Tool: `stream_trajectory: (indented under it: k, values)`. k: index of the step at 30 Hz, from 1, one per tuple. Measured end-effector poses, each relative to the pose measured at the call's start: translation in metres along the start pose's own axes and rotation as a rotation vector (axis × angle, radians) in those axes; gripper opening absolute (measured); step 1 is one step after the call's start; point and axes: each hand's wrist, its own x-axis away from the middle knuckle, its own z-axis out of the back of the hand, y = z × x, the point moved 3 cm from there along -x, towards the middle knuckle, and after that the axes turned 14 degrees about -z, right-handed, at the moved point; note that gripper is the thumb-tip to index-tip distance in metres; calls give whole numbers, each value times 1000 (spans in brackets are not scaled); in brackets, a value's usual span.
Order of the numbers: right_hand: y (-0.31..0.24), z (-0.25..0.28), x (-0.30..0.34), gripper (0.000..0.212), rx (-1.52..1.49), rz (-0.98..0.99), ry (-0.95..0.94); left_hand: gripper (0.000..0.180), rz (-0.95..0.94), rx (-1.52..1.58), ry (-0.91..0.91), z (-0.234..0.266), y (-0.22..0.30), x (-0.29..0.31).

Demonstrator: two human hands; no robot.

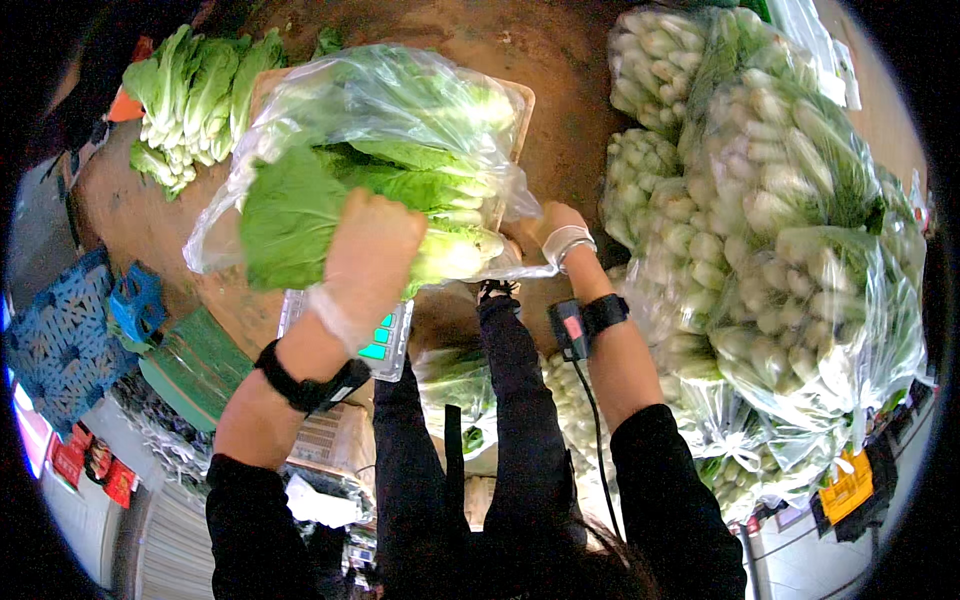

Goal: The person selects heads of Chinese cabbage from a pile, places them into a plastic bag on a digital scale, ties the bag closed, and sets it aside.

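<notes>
A large clear plastic bag (350,85) lies on a tan tray (524,110) in front of me, holding several heads of green leafy lettuce. At the bag's near side, my left hand (375,235) is closed around a head of lettuce (290,215), its leaves fanning out to the left and its pale stem end pointing right. My right hand (560,228) pinches the bag's edge at the right and stretches the plastic. A scale's keypad panel (383,345) shows partly below my left wrist.
Loose leafy greens (200,105) are piled at the far left. On the right stand big clear bags (770,210) packed with pale-stemmed greens. At the left lie a blue openwork plastic mat (65,325) and a green block-like object (200,368). A cable (597,440) hangs from my right wrist device.
</notes>
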Motion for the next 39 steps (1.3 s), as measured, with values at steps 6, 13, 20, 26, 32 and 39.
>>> stream_trajectory:
  k: [6,13,20,26,32,39]
  values:
    - [47,13,70,25,-1976,669,-1096,35,-49,268,-54,-59,-29,-70]
    - [68,-38,137,25,-1670,509,-980,64,-56,122,-98,-55,-56,-146]
    - [30,-42,148,23,-1381,569,-893,57,-147,-27,264,-76,-78,-129]
    - [53,-73,131,25,-1092,333,-878,46,-102,146,216,-11,-43,-34]
    - [47,-74,144,19,-1220,371,-745,28,74,348,233,-42,0,78]
    - [24,-82,167,18,-1264,364,-575,29,14,507,690,-100,85,37]
